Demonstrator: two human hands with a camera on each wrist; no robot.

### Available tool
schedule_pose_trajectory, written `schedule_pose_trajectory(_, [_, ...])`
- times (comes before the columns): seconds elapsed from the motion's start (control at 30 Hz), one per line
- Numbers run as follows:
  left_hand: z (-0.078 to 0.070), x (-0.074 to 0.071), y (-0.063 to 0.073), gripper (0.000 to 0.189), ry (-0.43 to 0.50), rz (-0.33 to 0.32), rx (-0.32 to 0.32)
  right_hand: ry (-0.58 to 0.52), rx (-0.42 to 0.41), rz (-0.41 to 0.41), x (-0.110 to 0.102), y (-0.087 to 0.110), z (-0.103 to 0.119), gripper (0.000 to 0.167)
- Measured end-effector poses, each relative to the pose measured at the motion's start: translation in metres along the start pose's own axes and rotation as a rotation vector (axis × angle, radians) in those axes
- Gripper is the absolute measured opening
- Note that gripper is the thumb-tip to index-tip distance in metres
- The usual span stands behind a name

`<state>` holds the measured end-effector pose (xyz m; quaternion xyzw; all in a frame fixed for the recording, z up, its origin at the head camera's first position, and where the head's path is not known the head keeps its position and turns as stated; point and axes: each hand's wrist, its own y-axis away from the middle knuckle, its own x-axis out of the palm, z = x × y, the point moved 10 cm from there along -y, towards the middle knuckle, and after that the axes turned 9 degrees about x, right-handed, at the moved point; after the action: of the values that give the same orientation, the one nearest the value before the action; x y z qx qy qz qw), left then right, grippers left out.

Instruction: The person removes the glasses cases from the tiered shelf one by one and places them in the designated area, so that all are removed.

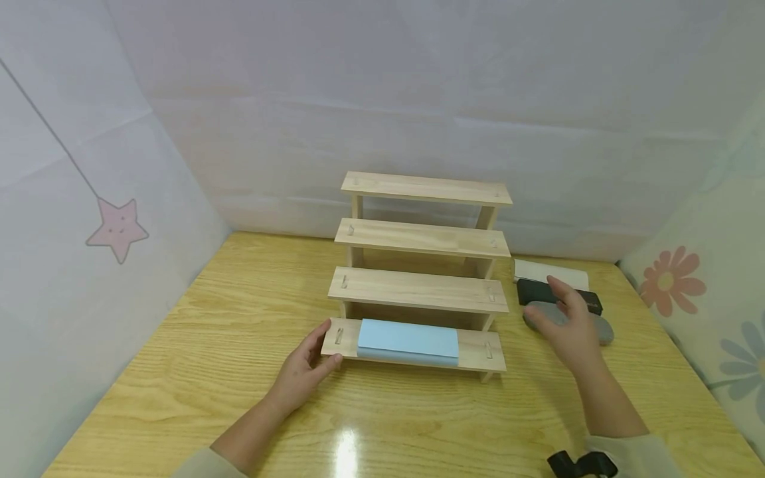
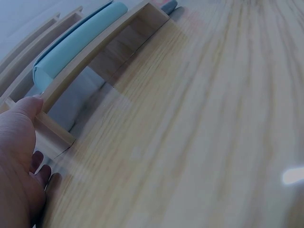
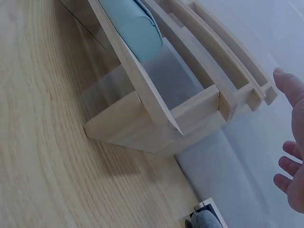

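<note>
A four-tier wooden display stand (image 1: 418, 292) stands on the table, and a light blue glasses case (image 1: 408, 340) lies lengthwise on its lowest step. My left hand (image 1: 305, 372) holds the left end of that step, thumb at the front edge and fingers at the side. In the left wrist view the thumb (image 2: 31, 105) presses by the step's corner. Over a grey oval case (image 1: 602, 328) to the right of the stand, my right hand (image 1: 576, 332) hovers with fingers parted and nothing held. The right wrist view shows that hand (image 3: 295, 137) apart from the stand.
Behind the grey case lie a black case (image 1: 532, 292) and a white case (image 1: 552, 272), side by side. Pale cloth walls (image 1: 418, 79) enclose the back and both sides of the wooden table (image 1: 197, 345).
</note>
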<state>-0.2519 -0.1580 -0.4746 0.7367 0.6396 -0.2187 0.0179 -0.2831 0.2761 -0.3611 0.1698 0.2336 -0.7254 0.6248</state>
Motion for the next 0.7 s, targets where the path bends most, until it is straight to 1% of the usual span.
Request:
schedule_pose_trajectory(0.17, [-0.001,0.0,0.0,0.073,0.004,0.0,0.003,0.007,0.001,0.002,0.005,0.003,0.007,0.075])
schedule_pose_trajectory(0.33, [-0.002,0.0,0.0,0.073,0.015,-0.003,0.005,0.025,-0.004,0.018,0.012,0.004,0.012,0.074])
schedule_pose_trajectory(0.57, [-0.002,0.001,0.0,0.072,0.021,-0.005,0.012,0.021,-0.001,0.042,0.022,0.007,0.017,0.075])
schedule_pose_trajectory(0.7, [-0.002,0.001,0.0,0.072,0.026,-0.001,0.012,0.01,-0.023,0.043,0.027,0.01,0.023,0.074])
